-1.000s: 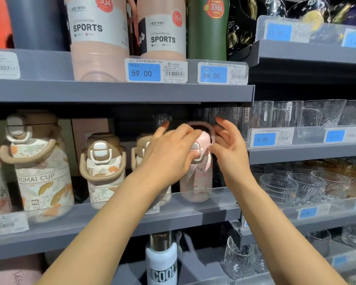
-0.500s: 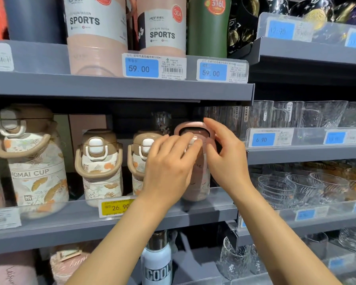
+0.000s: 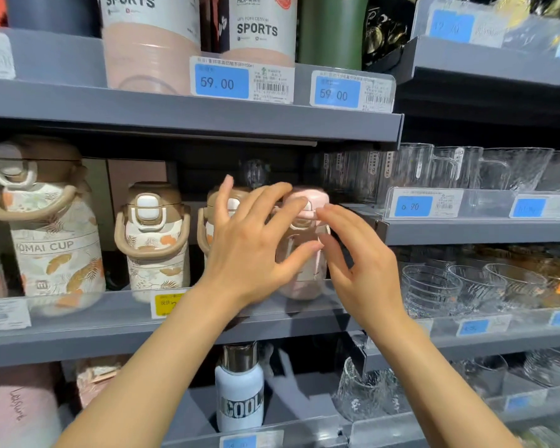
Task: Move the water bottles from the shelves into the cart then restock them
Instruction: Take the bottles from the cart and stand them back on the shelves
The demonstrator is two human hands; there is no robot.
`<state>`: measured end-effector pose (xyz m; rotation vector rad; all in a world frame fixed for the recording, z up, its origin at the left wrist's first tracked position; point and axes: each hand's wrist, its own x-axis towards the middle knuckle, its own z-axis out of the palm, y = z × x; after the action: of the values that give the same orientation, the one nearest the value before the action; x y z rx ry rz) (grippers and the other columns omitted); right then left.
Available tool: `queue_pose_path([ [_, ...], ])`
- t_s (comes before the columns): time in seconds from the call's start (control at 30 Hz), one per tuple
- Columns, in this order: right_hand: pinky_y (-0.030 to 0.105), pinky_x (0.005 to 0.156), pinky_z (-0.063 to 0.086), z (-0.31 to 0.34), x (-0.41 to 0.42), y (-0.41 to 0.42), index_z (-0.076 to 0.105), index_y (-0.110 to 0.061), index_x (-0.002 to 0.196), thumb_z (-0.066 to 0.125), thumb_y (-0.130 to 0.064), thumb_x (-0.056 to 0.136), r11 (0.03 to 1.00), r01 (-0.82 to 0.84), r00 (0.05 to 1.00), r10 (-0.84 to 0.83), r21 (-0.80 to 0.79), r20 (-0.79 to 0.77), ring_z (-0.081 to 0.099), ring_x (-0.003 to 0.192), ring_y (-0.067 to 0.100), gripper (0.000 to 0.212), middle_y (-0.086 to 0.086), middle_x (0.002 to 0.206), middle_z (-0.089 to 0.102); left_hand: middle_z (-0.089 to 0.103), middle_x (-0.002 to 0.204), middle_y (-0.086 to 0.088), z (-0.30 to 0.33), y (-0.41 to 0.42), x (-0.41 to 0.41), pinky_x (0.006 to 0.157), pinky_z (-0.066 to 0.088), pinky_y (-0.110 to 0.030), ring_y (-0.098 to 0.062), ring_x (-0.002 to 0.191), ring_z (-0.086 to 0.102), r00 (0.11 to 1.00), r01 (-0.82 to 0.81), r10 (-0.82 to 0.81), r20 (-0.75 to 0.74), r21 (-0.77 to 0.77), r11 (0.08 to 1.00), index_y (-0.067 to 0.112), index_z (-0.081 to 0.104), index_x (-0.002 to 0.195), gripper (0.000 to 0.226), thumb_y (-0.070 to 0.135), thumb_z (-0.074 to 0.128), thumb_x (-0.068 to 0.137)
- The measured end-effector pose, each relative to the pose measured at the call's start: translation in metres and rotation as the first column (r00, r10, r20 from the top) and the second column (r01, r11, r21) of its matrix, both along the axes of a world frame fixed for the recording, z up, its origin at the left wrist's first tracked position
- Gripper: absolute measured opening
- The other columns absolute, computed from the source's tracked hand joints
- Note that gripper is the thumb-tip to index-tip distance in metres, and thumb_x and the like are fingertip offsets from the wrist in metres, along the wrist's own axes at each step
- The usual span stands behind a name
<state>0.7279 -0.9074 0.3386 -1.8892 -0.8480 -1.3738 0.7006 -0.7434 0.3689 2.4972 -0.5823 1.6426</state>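
1. Head view showed both hands up at the middle shelf (image 3: 175,321), around a small pink bottle (image 3: 304,221) that stood on the shelf at the right end of the bottle row.
2. Left hand (image 3: 249,250): fingers spread and mostly straight, laid over the bottle's front and lid, thumb reaching toward its body. Looked like touching, not a closed grip; exact contact blurred.
3. Right hand (image 3: 359,263): fingers loosely bent, fingertips at the pink lid edge, thumb near the bottle's side. Could not tell whether it pinched anything; nothing clearly held.
4. Pink bottle was upright, base on the shelf behind the clear front lip, just beside a brown-lidded floral bottle (image 3: 220,215) mostly hidden by the left hand.
5. Others on the same shelf: a second small floral bottle (image 3: 152,240) and a large floral bottle (image 3: 49,234) marked "CUP", all upright.
6. Upper shelf held tall "SPORTS" bottles (image 3: 149,43) and a green bottle (image 3: 332,30); lower shelf held a white "COOL" bottle (image 3: 240,392).
7. No cart in view, so how many bottles had gone in or come back could not be told.
8. Judgement: shelves looked well stocked and the hands were settling a bottle in its row, which fits the restock stage, possibly late. Equally could be a pickup start; pictures did not settle it.
9. Glassware (image 3: 466,286) on the right bay looked unrelated.
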Motion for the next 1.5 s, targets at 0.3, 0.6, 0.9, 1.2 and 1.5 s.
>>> queue_pose_path([
  [0.3,0.033,0.099,0.045,-0.023,0.008,-0.003,0.068,0.000,0.108,0.048,-0.009,0.091,0.992,0.077,0.992,-0.065,-0.104,0.110,0.055,0.117,0.027,0.027,0.015,0.120,0.063,0.012,0.158,0.005,0.018,-0.005,0.011,0.117,0.004,-0.047,-0.015,0.143,0.016,0.932,-0.035,0.129,-0.338,0.271,0.962,0.028,0.011,0.150,0.122,0.098,0.025,0.051],
  [0.6,0.045,0.104,0.041,-0.047,0.015,-0.008,0.065,-0.001,0.115,0.046,-0.007,0.087,0.975,0.146,0.985,-0.127,-0.167,0.119,0.055,0.119,0.029,0.035,0.016,0.129,0.060,0.024,0.155,-0.001,0.019,-0.005,0.012,0.109,0.017,-0.041,-0.020,0.138,0.027,0.956,-0.024,0.108,-0.273,0.295,0.955,0.026,0.017,0.149,0.122,0.097,0.027,0.052],
  [0.9,0.020,0.083,0.048,-0.043,0.017,-0.007,0.069,-0.009,0.103,0.062,-0.006,0.089,0.997,0.074,0.997,-0.074,-0.001,-0.025,0.060,0.113,0.015,0.016,0.005,0.130,0.061,0.029,0.153,-0.006,0.015,-0.005,0.019,0.105,0.024,-0.045,-0.026,0.135,0.033,0.970,-0.051,0.135,-0.205,0.367,0.929,0.019,0.024,0.148,0.117,0.092,0.032,0.057],
  [1.2,0.026,0.106,0.038,-0.050,0.002,0.000,0.060,-0.004,0.124,0.055,-0.011,0.088,0.995,0.031,0.997,-0.024,0.094,-0.076,0.051,0.125,0.021,0.037,0.010,0.135,0.055,0.038,0.148,-0.008,-0.013,-0.002,0.000,0.109,0.024,-0.046,-0.023,0.135,0.036,0.999,-0.031,0.037,-0.037,0.156,0.987,0.021,0.045,0.140,0.071,0.063,0.052,0.083],
  [1.5,0.042,0.104,0.040,-0.086,-0.042,0.051,0.064,-0.006,0.117,0.059,-0.020,0.087,0.990,-0.103,0.980,0.117,0.093,-0.160,0.051,0.123,0.023,0.034,0.011,0.128,0.058,0.067,0.102,-0.007,-0.109,0.073,-0.079,0.074,0.050,-0.036,-0.023,0.090,0.062,0.995,-0.083,0.090,0.050,-0.123,0.989,0.009,0.071,0.098,0.020,0.022,0.064,0.085],
])
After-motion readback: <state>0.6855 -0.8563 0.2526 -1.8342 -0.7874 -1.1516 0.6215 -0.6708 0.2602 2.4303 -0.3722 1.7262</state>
